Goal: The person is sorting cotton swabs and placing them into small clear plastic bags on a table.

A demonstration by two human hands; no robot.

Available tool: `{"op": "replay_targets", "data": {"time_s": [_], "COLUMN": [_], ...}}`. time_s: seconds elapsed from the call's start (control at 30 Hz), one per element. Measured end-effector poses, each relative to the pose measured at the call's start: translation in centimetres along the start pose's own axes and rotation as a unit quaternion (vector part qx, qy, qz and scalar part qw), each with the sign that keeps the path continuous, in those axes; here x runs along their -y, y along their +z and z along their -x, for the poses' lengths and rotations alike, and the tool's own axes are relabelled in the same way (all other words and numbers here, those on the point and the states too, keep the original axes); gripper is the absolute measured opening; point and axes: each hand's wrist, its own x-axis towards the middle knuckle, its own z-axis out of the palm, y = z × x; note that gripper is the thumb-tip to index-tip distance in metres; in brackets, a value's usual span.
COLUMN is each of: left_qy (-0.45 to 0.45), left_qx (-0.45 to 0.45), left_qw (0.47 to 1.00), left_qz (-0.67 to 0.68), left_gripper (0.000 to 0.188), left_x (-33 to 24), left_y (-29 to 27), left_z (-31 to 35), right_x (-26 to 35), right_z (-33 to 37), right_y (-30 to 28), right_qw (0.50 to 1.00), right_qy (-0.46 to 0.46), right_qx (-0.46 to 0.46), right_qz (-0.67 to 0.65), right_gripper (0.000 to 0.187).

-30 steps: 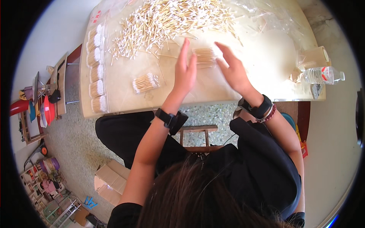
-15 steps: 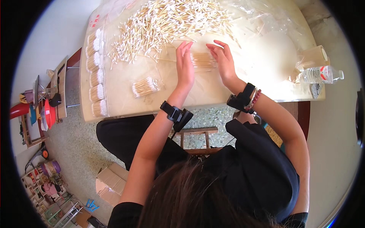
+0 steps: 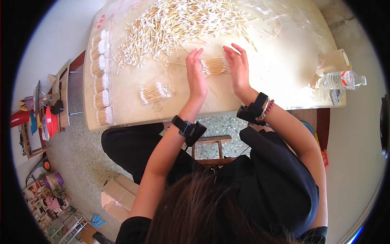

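On the cream tabletop a small bundle of cotton swabs (image 3: 215, 66) lies crosswise between my two hands. My left hand (image 3: 196, 75) stands on edge at the bundle's left end, its fingers stretched out and pointing away from me. At the right end is my right hand (image 3: 239, 69), palm inward, with its fingers extended and slightly bent. The palms sit beside or against the white tips; exact contact is hard to make out. Nearer to me on the left rests another small group of swabs (image 3: 154, 93). Beyond my hands spreads a large loose pile of cotton swabs (image 3: 183, 28).
Along the table's left edge runs a row of several bundled swabs (image 3: 101, 83) in clear plastic. At the right edge lie a plastic water bottle (image 3: 341, 80) and a tape-like roll (image 3: 335, 61). Thin clear film (image 3: 284, 18) covers the far right. A cardboard box (image 3: 120, 195) stands on the floor.
My fingertips have drawn slightly apart, the left ones coming a little nearer to me. The bundle between my hands now lies a bit more tilted, and the right wrist has shifted slightly left.
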Motion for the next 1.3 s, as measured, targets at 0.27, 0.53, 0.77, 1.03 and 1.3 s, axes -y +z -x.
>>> {"op": "replay_targets", "data": {"time_s": [0.27,0.53,0.77,1.03,1.3], "left_qy": [0.0,0.008,0.016,0.149,0.135], "left_qx": [0.014,-0.015,-0.009,0.18,0.26], "left_qw": [0.999,0.999,0.998,0.842,0.759], "left_qz": [-0.032,-0.032,-0.061,-0.487,-0.582], "left_gripper": [0.04,0.042,0.039,0.057,0.061], "left_x": [-0.5,-0.2,-0.7,-3.3,-2.2], "left_y": [0.3,0.3,0.3,-2.4,-2.8], "left_z": [0.7,1.7,2.3,4.9,7.1], "right_x": [-0.1,-0.2,-0.7,5.1,3.3], "right_z": [0.1,0.6,1.7,4.3,6.5], "right_y": [0.5,0.4,0.1,-1.6,-3.6], "right_qw": [0.998,0.997,0.996,0.602,0.509], "right_qy": [0.008,0.036,0.011,-0.264,-0.243], "right_qx": [0.033,0.052,0.061,0.313,0.315], "right_qz": [0.049,0.036,0.063,0.686,0.763], "right_gripper": [0.035,0.035,0.034,0.054,0.06]}}
